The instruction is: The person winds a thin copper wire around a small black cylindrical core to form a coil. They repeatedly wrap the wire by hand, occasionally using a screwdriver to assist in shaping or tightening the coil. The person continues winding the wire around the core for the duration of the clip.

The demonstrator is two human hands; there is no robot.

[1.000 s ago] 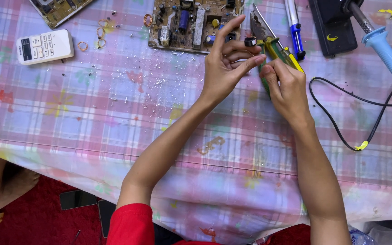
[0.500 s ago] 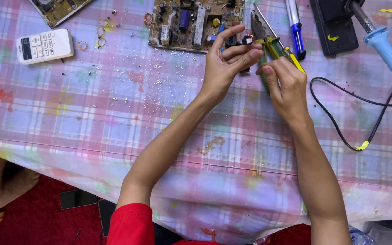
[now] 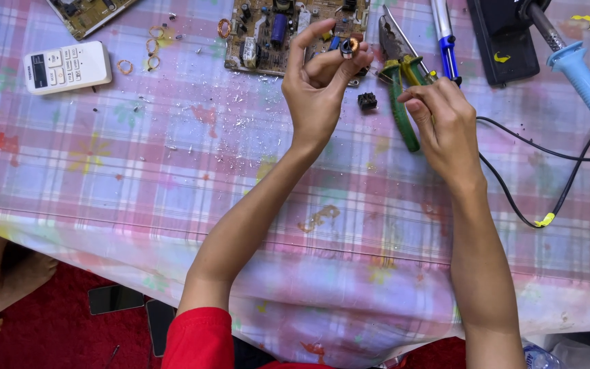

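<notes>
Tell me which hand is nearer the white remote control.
Left. The left hand is to the right of the remote control, holding a small coil; the right hand is farther right, gripping pliers.

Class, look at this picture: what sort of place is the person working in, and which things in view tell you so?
Probably a home electronics repair spot, not a formal workshop. A circuit board, a blue-handled soldering iron and green-handled pliers lie on a plaid tablecloth, while the left hand holds a small copper coil.

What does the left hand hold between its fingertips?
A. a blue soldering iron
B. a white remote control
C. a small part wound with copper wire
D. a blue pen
C: the left hand pinches a small copper-wound part above the circuit board, while the right hand grips the green-handled pliers.
</notes>
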